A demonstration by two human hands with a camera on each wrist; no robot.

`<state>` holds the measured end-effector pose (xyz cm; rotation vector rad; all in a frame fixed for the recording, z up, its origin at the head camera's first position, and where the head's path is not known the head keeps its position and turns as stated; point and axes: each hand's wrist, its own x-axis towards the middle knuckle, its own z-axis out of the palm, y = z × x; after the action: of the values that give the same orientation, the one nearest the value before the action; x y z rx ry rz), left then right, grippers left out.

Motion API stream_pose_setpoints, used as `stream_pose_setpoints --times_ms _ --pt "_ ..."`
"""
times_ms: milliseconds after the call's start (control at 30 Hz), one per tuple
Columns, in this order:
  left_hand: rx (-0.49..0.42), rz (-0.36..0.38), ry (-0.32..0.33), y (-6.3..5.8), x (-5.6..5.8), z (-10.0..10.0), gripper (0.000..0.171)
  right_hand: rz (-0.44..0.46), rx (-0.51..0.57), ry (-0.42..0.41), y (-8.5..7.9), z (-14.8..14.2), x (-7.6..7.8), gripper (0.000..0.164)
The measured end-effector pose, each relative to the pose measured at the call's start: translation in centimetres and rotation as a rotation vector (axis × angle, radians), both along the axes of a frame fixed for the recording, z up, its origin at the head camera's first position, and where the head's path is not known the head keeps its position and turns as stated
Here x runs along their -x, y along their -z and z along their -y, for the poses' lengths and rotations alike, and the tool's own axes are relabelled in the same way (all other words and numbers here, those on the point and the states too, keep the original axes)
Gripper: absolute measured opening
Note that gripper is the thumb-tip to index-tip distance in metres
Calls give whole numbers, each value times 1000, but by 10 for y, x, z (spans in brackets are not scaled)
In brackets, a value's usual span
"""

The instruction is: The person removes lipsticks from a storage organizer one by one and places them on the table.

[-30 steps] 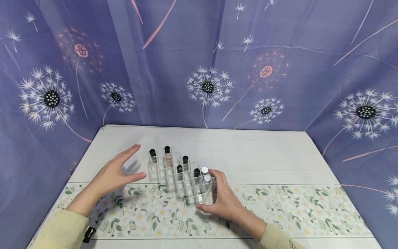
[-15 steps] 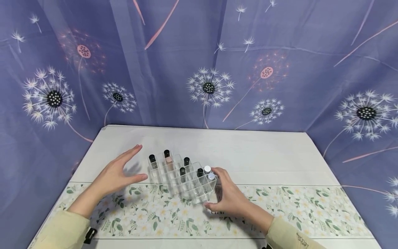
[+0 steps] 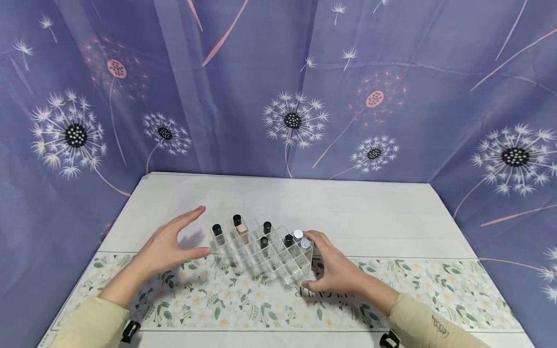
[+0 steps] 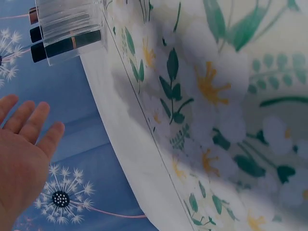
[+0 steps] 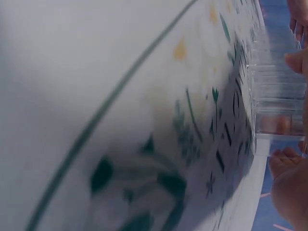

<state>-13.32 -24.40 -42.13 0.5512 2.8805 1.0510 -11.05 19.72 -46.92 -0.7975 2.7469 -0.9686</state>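
Observation:
A clear plastic lipstick organizer with stepped compartments sits at an angle on the table. It carries several black-capped tubes, one with a pale pink body, plus two white-capped tubes at its right end. My right hand holds that right end, fingers at the back corner and thumb at the front corner. Off the organizer's left end, my left hand hovers with its fingers and thumb spread, holding nothing. In the left wrist view the organizer shows at the top, with the left hand apart below it.
A white table cover with a floral band lies beneath. Printed lettering shows near the right hand. A purple-blue dandelion curtain encloses the back and both sides.
The organizer has shifted right and turned, its left end coming nearer to me, with my right hand at its right end throughout. My left hand has drifted slightly right, still spread.

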Motion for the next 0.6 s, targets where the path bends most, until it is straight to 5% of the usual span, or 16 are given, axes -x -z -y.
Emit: stream_pose_setpoints --times_ms 600 --pt "-172 29 84 10 -12 -22 85 -40 -72 -117 -7 -41 7 120"
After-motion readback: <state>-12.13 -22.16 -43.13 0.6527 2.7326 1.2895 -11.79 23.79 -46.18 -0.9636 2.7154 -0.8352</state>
